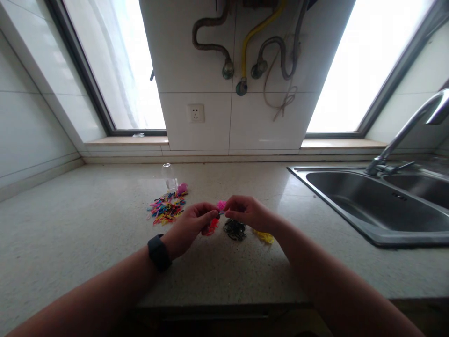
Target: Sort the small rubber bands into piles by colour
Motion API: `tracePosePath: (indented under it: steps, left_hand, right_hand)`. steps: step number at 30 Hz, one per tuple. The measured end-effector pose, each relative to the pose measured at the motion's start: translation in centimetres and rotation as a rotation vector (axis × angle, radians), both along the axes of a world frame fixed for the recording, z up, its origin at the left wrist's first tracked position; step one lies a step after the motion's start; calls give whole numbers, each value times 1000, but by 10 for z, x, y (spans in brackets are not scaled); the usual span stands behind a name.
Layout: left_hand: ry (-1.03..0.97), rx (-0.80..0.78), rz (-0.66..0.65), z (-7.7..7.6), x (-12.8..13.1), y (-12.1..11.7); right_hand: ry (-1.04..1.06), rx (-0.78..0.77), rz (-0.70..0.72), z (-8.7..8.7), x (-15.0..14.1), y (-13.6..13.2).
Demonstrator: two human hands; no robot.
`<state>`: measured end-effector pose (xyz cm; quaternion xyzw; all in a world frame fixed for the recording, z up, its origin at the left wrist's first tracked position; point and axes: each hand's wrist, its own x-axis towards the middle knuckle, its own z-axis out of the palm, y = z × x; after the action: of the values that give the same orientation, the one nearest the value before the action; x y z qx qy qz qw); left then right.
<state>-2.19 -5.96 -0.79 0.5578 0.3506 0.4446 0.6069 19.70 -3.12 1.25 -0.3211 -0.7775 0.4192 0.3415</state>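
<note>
My left hand, with a dark watch on its wrist, pinches a tiny blue rubber band between thumb and forefinger. Close against it on the right, my right hand has its fingertips closed at the band's other end. Beneath and around the hands lie small heaps by colour: pink bands behind, red bands under the left fingers, black bands between the hands, and yellow bands partly hidden by the right wrist. A mixed pile of coloured rubber bands spreads left of my left hand.
Behind the mixed pile are a clear container and a pink-purple piece, perhaps its lid. A steel sink with a faucet is set into the speckled countertop at right. Pipes and a socket are on the tiled wall.
</note>
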Motion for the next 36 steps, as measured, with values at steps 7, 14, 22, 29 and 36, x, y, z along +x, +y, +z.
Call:
tracePosePath:
  steps: [7, 14, 22, 29, 36]
  left_hand:
    - [16, 11, -20, 2, 1, -4]
    - [-2, -2, -43, 2, 0, -6]
    - [-50, -31, 2, 2, 1, -7]
    - [-102, -66, 10, 3, 0, -8]
    - [-107, -52, 13, 2, -3, -6]
  right_hand:
    - [12, 1, 22, 4, -3, -5]
    - [53, -13, -16, 3, -1, -3]
    - [134, -28, -19, 7, 4, -1]
    - [498, -106, -93, 23, 22, 3]
    - [707, -132, -70, 34, 32, 4]
